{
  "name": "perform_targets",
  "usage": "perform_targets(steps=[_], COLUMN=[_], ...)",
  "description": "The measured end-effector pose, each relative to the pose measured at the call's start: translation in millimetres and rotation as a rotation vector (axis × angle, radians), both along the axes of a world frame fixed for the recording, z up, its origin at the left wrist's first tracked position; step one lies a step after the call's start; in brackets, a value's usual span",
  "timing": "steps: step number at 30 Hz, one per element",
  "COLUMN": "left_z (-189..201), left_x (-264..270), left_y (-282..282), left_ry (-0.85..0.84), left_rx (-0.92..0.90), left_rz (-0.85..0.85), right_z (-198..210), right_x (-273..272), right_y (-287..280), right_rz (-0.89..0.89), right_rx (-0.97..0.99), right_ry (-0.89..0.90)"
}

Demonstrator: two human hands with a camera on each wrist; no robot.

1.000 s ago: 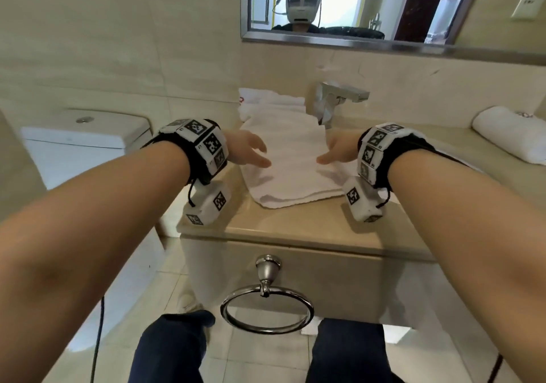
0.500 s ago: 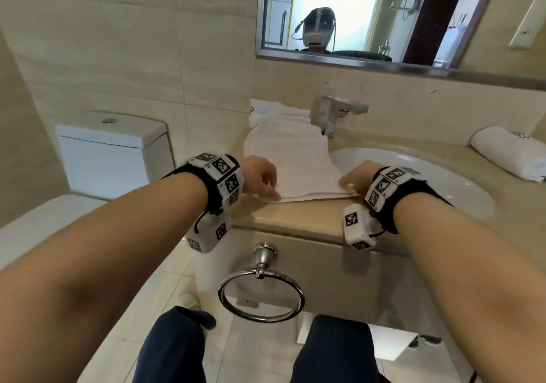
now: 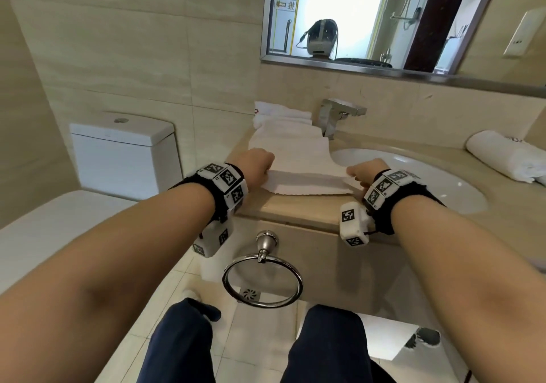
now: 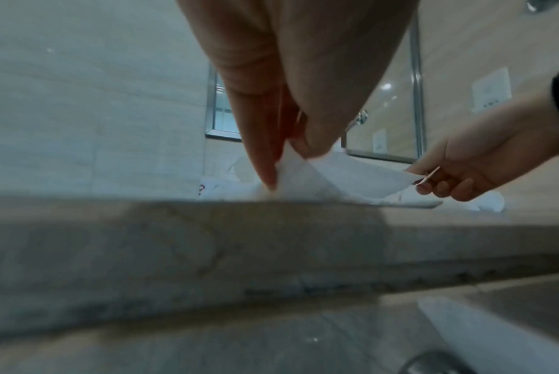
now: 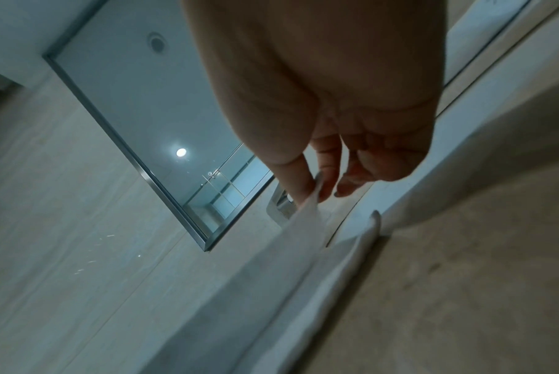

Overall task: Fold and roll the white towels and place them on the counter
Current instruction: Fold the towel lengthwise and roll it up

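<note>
Towel (image 3: 295, 158) near edge pinched at both corners, left hand (image 3: 256, 164) and right hand (image 3: 365, 173) fingers closed on it (roll likely just starting): next, tuck evenly toward the far desk (image 3: 298, 214).

A: Where's the towel (image 3: 298, 161)?
B: On counter (image 3: 295, 214), left of sink (image 3: 419, 181), near edge by counter front. Left hand (image 3: 255, 165) at its left corner, right hand (image 3: 365, 173) at right corner.
A: Behind it?
B: Folded towels (image 3: 280, 115) against wall, faucet (image 3: 336, 116) just right of them.
A: Elsewhere?
B: Rolled towel (image 3: 505, 158) far right on counter. Toilet (image 3: 124, 152) left of counter, towel ring (image 3: 263, 282) below on counter front.
</note>
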State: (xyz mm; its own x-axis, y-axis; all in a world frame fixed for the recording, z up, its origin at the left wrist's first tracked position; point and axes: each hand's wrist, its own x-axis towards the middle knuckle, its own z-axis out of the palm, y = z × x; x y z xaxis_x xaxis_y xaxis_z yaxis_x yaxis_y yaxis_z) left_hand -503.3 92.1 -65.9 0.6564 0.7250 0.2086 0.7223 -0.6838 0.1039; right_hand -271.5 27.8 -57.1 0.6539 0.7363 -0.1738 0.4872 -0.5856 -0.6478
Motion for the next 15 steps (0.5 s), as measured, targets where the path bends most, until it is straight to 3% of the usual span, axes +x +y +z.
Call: perform_targets(steps=[5, 9, 11, 15], left_z=[-16, -29, -34, -37], left_x=[-13, -23, -27, -30], left_y=[-9, -14, -16, -21], left_ry=[-0.359, -0.289, -0.277, -0.441], left_rx=[0.037, -0.02, -0.004, -0.149], left_rz=[0.112, 0.182, 0.226, 0.364], right_z=[-5, -17, -22, -22], right_x=[-8, -29, -30, -32], right_y=[-10, -21, -23, -29], right_rz=[0.009, 0.025, 0.047, 0.056], right_rx=[0.156, 0.16, 0.147, 0.193], right_ry=[0.097, 0.253, 0.187, 0.206])
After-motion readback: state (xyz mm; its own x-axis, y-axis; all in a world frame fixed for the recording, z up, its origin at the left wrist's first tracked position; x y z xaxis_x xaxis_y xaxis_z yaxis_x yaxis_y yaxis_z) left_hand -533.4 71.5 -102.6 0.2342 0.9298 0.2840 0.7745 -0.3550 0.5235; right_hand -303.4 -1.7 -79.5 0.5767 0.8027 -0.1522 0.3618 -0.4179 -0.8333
